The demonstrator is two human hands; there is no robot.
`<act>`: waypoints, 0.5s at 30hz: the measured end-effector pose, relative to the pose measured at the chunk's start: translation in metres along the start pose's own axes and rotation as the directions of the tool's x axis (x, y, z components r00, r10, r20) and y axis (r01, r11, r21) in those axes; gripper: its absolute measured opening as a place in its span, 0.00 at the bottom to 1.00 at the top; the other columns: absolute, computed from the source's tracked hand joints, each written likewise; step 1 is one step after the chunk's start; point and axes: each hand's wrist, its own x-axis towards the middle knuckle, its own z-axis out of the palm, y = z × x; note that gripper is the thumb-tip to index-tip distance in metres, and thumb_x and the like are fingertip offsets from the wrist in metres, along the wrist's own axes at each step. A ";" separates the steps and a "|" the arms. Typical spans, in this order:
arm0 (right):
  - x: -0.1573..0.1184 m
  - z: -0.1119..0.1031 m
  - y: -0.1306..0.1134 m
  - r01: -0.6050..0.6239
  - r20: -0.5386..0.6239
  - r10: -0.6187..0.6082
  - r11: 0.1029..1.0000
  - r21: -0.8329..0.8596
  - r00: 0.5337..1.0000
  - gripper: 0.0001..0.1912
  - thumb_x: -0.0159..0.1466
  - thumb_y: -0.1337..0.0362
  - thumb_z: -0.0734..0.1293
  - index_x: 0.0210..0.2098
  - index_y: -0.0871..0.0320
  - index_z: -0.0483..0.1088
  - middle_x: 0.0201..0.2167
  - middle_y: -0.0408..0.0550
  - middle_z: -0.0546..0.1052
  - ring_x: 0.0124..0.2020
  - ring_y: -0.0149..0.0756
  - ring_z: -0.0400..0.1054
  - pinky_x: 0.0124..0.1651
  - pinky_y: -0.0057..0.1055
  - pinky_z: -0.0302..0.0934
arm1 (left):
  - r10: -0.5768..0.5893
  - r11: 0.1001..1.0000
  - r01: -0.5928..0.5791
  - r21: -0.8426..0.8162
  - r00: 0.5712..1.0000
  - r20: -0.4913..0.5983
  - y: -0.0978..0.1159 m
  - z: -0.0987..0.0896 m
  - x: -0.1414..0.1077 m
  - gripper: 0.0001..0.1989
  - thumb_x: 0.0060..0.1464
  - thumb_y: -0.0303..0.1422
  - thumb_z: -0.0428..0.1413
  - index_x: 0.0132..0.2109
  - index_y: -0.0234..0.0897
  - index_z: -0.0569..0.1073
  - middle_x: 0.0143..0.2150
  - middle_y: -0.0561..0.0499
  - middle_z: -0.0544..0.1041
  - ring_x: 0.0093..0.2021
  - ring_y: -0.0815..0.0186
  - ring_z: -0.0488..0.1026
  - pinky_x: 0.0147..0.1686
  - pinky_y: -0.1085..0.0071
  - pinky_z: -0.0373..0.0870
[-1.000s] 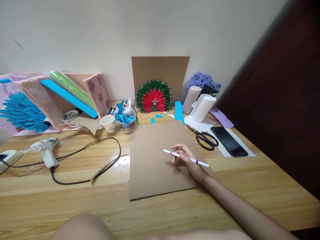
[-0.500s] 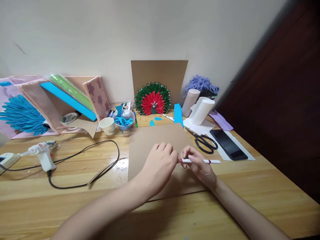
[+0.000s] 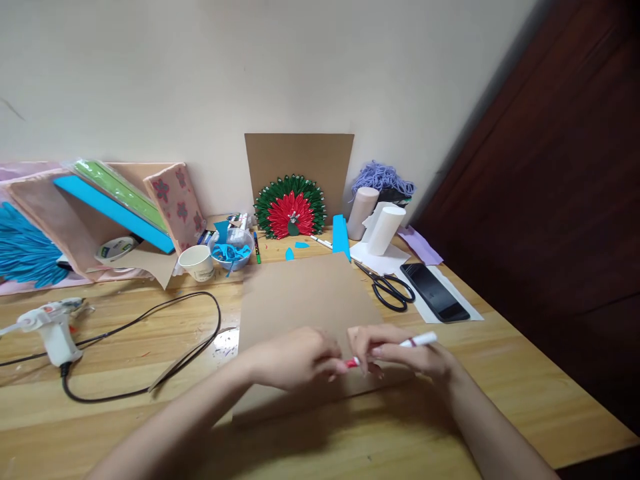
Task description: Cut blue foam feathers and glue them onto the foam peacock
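Note:
A white marker (image 3: 419,340) with a red end lies slantwise in my right hand (image 3: 400,350), its fingers closed around the barrel. My left hand (image 3: 300,359) is closed too, its fingertips pinching the marker's red end. Both hands are over the lower part of a brown cardboard sheet (image 3: 300,293) lying flat on the wooden table. Beyond the sheet, a green and red peacock fan (image 3: 291,208) stands against an upright brown board (image 3: 300,152).
Black scissors (image 3: 393,292) and a phone (image 3: 435,292) lie right of the sheet. Left are a glue gun (image 3: 53,327) with a looping cord, a paper cup (image 3: 197,263) and a bowl of blue scraps (image 3: 233,251). White rolls (image 3: 385,230) stand behind.
The view has shifted slightly. Both hands have come lower, nearer the sheet's front edge, and the marker is now tilted with its white end raised.

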 end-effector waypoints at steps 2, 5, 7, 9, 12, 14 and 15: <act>-0.011 -0.022 0.004 0.110 -0.290 -0.111 0.994 -0.017 0.951 0.14 0.60 0.56 0.61 0.21 0.55 0.63 0.18 0.42 0.60 0.21 0.33 0.58 0.27 0.32 0.56 | -0.077 0.956 0.119 -0.267 0.984 0.163 -0.019 -0.009 -0.020 0.19 0.61 0.39 0.43 0.26 0.37 0.69 0.27 0.51 0.72 0.30 0.68 0.68 0.36 0.74 0.65; -0.018 -0.054 0.014 0.177 -0.731 -0.178 0.981 -0.079 0.658 0.15 0.62 0.51 0.57 0.27 0.53 0.62 0.21 0.41 0.60 0.20 0.31 0.56 0.26 0.31 0.58 | -0.553 0.778 0.440 -0.448 0.818 -0.159 -0.062 -0.013 -0.054 0.20 0.57 0.45 0.42 0.28 0.36 0.68 0.26 0.50 0.71 0.28 0.66 0.68 0.30 0.72 0.65; -0.014 -0.063 0.021 0.010 -0.743 -0.076 0.996 -0.093 0.665 0.21 0.63 0.45 0.52 0.36 0.54 0.64 0.27 0.44 0.65 0.24 0.33 0.62 0.30 0.32 0.61 | -0.733 0.673 0.526 -0.520 0.571 -0.370 -0.092 -0.006 -0.071 0.18 0.53 0.46 0.44 0.32 0.36 0.67 0.27 0.48 0.71 0.27 0.63 0.68 0.25 0.70 0.64; -0.006 -0.062 0.026 -0.189 -0.718 -0.009 0.962 -0.196 0.696 0.28 0.63 0.42 0.48 0.42 0.56 0.65 0.24 0.44 0.66 0.24 0.34 0.63 0.28 0.31 0.60 | -0.778 0.625 0.579 -0.523 0.409 -0.477 -0.112 0.005 -0.079 0.17 0.50 0.44 0.45 0.35 0.34 0.68 0.28 0.46 0.73 0.29 0.60 0.70 0.27 0.67 0.66; 0.002 -0.053 0.034 -0.480 -0.770 0.005 0.784 -0.393 0.638 0.26 0.63 0.44 0.51 0.43 0.54 0.68 0.15 0.40 0.64 0.20 0.35 0.62 0.26 0.29 0.54 | -0.773 0.617 0.612 -0.495 0.355 -0.525 -0.119 0.020 -0.077 0.16 0.48 0.40 0.45 0.35 0.34 0.71 0.40 0.40 0.77 0.44 0.55 0.72 0.45 0.61 0.66; 0.004 -0.051 0.041 -0.599 -0.801 -0.026 0.651 -0.467 0.598 0.19 0.63 0.49 0.54 0.39 0.53 0.69 0.17 0.43 0.69 0.23 0.37 0.65 0.28 0.30 0.54 | -0.779 0.613 0.618 -0.492 0.368 -0.508 -0.114 0.024 -0.071 0.16 0.48 0.40 0.45 0.35 0.35 0.72 0.45 0.40 0.76 0.50 0.54 0.70 0.52 0.61 0.62; 0.004 -0.051 0.046 -0.627 -0.804 -0.040 0.603 -0.493 0.593 0.16 0.63 0.52 0.56 0.36 0.53 0.69 0.21 0.44 0.72 0.25 0.38 0.66 0.29 0.30 0.54 | -0.790 0.603 0.621 -0.501 0.379 -0.481 -0.111 0.024 -0.068 0.17 0.49 0.40 0.44 0.36 0.35 0.72 0.46 0.40 0.76 0.51 0.55 0.69 0.52 0.61 0.61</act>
